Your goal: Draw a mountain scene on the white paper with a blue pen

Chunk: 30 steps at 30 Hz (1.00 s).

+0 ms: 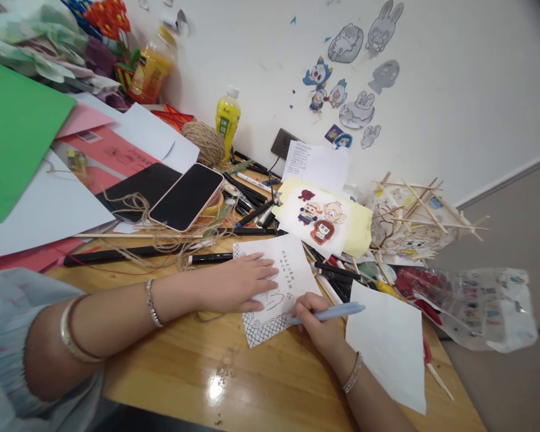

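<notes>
My left hand [236,283] lies flat with fingers spread on a white sheet of paper [292,264], holding it against the table. The sheet bears handwritten characters, a line drawing and a black crosshatched border along its lower edge and upper left. My right hand [315,321] is closed around a light blue pen [342,312], its tip down at the sheet's lower right edge, near the border. Just right of this hand lies a blank white paper [387,348].
Behind the sheet are drawn cartoon figures on paper [321,216], a phone [186,197], several markers [252,204], a twine ball [204,143] and a yellow drink bottle [228,117]. A stick lantern frame [414,219] and plastic bag [477,306] sit right. Coloured paper [22,138] is stacked left.
</notes>
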{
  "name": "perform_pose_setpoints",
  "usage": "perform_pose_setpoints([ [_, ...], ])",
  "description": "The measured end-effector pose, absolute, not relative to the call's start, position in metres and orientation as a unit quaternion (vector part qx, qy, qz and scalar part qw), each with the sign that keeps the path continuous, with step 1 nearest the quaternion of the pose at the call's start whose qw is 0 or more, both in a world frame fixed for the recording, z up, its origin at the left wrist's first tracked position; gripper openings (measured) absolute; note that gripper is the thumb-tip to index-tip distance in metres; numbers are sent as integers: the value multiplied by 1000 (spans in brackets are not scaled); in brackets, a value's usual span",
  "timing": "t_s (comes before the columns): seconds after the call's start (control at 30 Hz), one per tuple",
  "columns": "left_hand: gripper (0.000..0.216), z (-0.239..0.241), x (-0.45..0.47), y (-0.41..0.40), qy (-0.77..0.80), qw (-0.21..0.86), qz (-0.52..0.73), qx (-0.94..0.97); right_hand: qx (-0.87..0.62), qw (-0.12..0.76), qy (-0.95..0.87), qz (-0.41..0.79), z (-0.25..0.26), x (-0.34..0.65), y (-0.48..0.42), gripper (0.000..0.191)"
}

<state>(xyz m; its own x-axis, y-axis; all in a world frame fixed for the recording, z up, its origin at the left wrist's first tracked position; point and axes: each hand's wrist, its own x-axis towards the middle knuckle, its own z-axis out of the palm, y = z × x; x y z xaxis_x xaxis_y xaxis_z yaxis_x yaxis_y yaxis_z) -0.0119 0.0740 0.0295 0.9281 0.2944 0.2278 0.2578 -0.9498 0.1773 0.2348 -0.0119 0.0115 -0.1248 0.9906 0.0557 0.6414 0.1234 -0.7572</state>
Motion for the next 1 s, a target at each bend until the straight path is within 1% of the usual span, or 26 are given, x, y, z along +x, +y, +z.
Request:
perform_pose_setpoints([
  [0.27,46,26,-13,76,140,70,132,979,-598,271,-703,273,14,234,-11,29],
  [0.6,46,27,-12,74,140,77,135,978,-611,272,-690,275,17,232,-11,29],
  [0.9,44,24,-13,76,141,90,154,974,-588,303,-689,295,13,235,-12,31],
  [1.0,44,24,-13,76,141,95,157,973,-591,301,-689,291,11,236,-12,33],
])
